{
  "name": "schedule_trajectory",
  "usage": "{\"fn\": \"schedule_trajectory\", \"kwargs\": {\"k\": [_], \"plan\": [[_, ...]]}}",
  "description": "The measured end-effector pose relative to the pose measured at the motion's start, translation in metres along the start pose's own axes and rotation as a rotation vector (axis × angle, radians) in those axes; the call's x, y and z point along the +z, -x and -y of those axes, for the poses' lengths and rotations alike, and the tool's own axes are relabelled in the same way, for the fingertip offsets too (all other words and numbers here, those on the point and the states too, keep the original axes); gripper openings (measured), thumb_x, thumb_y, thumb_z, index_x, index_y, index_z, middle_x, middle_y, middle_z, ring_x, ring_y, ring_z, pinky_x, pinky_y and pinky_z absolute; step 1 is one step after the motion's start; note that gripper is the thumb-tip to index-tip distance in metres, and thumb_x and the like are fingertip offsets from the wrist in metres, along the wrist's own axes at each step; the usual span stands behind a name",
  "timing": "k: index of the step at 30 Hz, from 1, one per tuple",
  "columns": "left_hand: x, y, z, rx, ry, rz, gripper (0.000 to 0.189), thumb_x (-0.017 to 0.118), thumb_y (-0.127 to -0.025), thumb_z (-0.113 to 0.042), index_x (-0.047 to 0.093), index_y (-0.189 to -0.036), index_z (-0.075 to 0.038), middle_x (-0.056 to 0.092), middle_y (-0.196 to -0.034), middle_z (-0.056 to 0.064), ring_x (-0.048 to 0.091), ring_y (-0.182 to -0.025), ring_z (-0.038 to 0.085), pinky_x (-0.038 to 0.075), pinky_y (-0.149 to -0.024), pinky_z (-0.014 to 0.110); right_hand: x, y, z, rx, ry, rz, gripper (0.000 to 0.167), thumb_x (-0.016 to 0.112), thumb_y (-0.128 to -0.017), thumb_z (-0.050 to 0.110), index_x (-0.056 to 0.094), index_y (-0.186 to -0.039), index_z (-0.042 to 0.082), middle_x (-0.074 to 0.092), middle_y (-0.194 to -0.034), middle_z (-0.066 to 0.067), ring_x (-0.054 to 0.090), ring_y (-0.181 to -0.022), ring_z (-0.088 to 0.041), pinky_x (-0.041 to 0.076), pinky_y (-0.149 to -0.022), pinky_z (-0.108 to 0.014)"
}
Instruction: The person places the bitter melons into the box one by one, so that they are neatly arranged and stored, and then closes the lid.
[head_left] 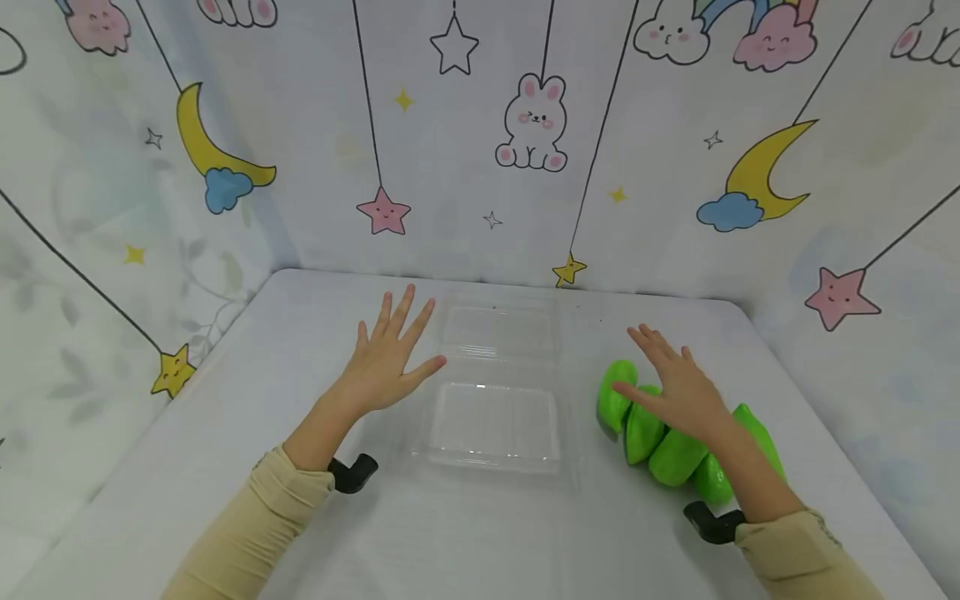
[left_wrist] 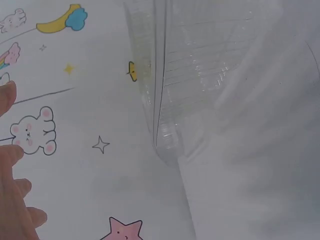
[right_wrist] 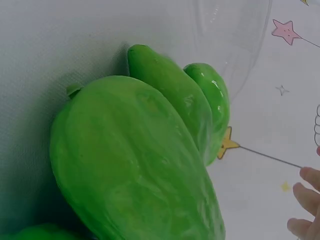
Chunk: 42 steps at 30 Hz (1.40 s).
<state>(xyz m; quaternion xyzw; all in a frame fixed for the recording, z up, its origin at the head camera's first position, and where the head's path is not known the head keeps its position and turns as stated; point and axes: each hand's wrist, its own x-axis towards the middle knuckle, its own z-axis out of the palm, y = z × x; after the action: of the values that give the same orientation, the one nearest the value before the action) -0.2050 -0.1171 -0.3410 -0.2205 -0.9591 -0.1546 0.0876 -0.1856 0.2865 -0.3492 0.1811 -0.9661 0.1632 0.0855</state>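
My left hand hovers with fingers spread at the left side of a clear plastic clamshell box, holding nothing. The box lies open, its two halves one behind the other. To its right, several glossy bright green mango-shaped fruits lie in a bent row. Above them my right hand is held with fingers extended and grips nothing; it partly hides the row. A large green fruit with a short stem fills much of the right wrist view. In the left wrist view, the box edge shows near the fingers.
The box and fruits stand on a white table with rounded far corners. A pale curtain printed with stars, moons and bunnies rises behind and at both sides. Black wrist mounts sit below each hand at the sleeve cuffs.
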Motion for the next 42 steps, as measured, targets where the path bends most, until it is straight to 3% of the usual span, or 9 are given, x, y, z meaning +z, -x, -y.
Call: {"fn": "schedule_trajectory", "kwargs": {"k": [13, 21, 34, 42], "plan": [[0.015, 0.004, 0.006, -0.017, 0.088, 0.002, 0.078, 0.042, -0.090, -0.056, 0.005, -0.149, -0.020, -0.014, -0.152, 0.002, -0.012, -0.137, 0.031, 0.010, -0.096, 0.070, 0.010, -0.002, -0.005, 0.079, -0.034, 0.061, 0.087, 0.059, -0.083, 0.052, 0.020, -0.146, 0.008, 0.017, -0.148, -0.022, 0.014, -0.134, -0.040, 0.008, -0.103, -0.060], [0.023, 0.013, 0.007, -0.038, 0.148, 0.014, 0.076, 0.044, -0.091, -0.052, 0.005, -0.149, -0.019, -0.011, -0.153, 0.005, 0.012, -0.135, 0.040, 0.031, -0.088, 0.067, 0.021, -0.004, -0.004, 0.119, -0.084, 0.131, 0.090, 0.059, -0.082, 0.053, 0.017, -0.147, 0.007, 0.013, -0.148, -0.024, 0.012, -0.134, -0.042, 0.004, -0.102, -0.062], [0.038, 0.015, 0.010, -0.048, 0.220, 0.032, 0.077, 0.042, -0.092, -0.054, 0.004, -0.149, -0.019, -0.014, -0.152, 0.004, 0.021, -0.132, 0.043, 0.033, -0.086, 0.067, 0.030, -0.007, -0.010, 0.157, -0.005, 0.142, 0.092, 0.057, -0.081, 0.058, 0.018, -0.146, 0.006, 0.017, -0.146, -0.027, 0.018, -0.129, -0.049, 0.011, -0.100, -0.064], [0.046, 0.019, 0.013, -0.056, 0.344, 0.062, 0.076, 0.042, -0.092, -0.052, 0.001, -0.149, -0.020, -0.017, -0.151, 0.001, 0.019, -0.132, 0.042, 0.032, -0.093, 0.062, 0.040, -0.009, -0.010, 0.195, -0.013, 0.173, 0.096, 0.055, -0.079, 0.063, 0.017, -0.147, 0.007, 0.015, -0.147, -0.026, 0.019, -0.123, -0.058, 0.017, -0.096, -0.067]]}}
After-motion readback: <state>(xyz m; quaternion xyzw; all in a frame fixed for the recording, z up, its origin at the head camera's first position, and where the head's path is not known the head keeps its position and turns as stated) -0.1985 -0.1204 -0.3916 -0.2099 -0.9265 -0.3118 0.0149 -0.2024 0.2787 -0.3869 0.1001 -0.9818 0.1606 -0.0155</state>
